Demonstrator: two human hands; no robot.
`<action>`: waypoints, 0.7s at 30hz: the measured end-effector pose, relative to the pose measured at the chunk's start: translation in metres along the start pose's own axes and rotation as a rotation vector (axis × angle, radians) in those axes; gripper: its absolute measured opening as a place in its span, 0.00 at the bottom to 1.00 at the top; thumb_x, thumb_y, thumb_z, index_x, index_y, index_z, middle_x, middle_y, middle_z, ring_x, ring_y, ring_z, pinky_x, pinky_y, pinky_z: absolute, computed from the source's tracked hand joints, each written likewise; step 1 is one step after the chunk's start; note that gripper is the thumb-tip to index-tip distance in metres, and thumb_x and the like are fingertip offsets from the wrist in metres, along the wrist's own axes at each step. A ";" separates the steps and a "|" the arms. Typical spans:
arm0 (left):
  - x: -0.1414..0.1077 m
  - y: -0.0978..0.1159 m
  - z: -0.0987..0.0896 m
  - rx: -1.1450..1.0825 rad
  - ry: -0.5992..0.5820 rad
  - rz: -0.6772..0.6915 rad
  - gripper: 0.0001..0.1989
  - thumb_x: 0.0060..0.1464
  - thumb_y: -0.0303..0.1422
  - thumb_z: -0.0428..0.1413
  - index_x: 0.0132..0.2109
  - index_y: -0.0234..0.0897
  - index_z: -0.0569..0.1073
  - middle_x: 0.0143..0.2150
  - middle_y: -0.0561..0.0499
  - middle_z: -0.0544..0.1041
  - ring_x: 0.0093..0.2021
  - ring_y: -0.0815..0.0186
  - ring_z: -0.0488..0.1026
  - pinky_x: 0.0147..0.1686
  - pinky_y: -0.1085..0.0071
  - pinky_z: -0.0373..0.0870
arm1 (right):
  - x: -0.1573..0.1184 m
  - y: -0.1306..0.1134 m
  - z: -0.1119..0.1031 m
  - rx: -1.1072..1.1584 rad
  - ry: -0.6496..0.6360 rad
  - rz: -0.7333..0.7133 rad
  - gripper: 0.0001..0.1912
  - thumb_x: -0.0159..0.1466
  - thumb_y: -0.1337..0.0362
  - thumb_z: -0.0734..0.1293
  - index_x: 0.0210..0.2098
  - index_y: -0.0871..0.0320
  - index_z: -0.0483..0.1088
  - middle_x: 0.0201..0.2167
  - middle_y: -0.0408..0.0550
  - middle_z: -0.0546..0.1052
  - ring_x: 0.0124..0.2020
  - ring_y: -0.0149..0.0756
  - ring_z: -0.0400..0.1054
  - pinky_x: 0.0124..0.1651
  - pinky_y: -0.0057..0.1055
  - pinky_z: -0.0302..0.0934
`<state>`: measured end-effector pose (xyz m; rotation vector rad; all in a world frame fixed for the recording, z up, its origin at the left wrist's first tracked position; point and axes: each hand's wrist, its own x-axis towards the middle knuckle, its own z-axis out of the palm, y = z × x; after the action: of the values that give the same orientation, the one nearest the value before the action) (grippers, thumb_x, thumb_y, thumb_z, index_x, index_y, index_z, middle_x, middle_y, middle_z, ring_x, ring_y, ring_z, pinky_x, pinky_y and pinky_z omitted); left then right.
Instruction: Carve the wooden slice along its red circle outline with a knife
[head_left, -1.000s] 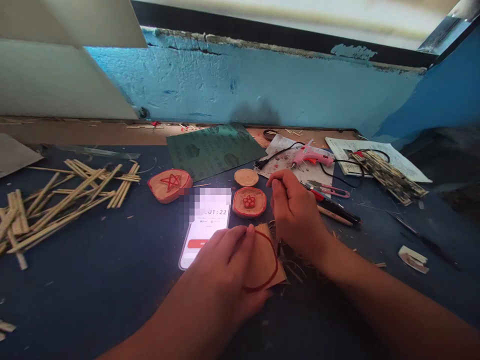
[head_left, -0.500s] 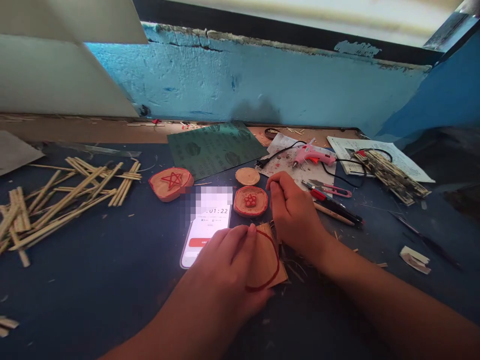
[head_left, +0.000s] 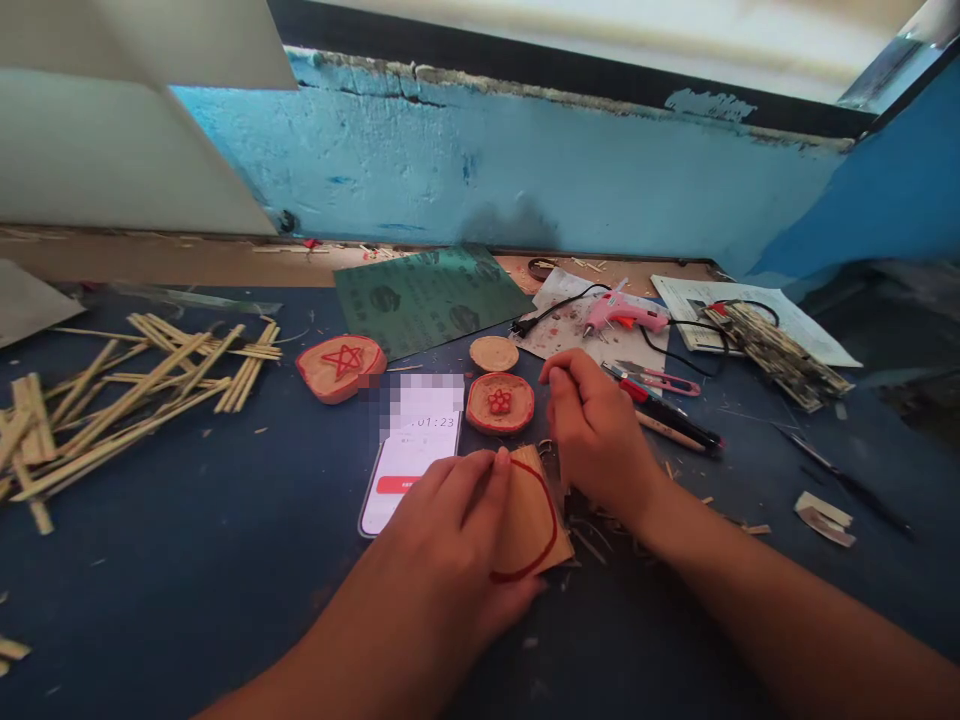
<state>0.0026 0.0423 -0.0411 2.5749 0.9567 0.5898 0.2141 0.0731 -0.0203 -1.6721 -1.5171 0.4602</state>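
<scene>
My left hand (head_left: 457,540) is closed on a thin square piece of wood (head_left: 531,520), gripping its left side with the thumb beneath and fingers on top. A curved red line is drawn on the wood. My right hand (head_left: 592,420) is curled into a fist at the wood's upper right edge; whatever it holds is hidden, with only a dark bit showing below it. A phone (head_left: 409,460) with a running timer lies partly behind my left hand. Just beyond the wood rests a red-rimmed wooden piece with a red flower (head_left: 500,403), with a plain wooden disc (head_left: 493,353) behind.
A wooden piece with a red star (head_left: 342,368) lies left of the phone. Many thin sticks (head_left: 142,390) spread at left. Green sandpaper (head_left: 431,297), a pink glue gun (head_left: 626,316), a red-and-black pen (head_left: 667,410) and a pink cutter (head_left: 667,381) lie beyond my hands.
My right hand has shifted slightly to the right and down along the wood's edge. My left hand keeps its grip. The phone's timer went from 01:22 to 01:23.
</scene>
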 end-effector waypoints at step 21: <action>0.003 0.004 -0.003 0.058 0.002 0.047 0.47 0.52 0.33 0.76 0.71 0.27 0.62 0.65 0.32 0.73 0.63 0.43 0.72 0.62 0.45 0.77 | 0.003 -0.004 0.001 -0.156 -0.062 -0.051 0.10 0.75 0.62 0.56 0.43 0.54 0.68 0.31 0.47 0.76 0.32 0.41 0.69 0.36 0.37 0.52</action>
<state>0.0054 0.0420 -0.0358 2.6547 0.9297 0.5855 0.2114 0.0755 -0.0167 -1.7478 -1.6733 0.3777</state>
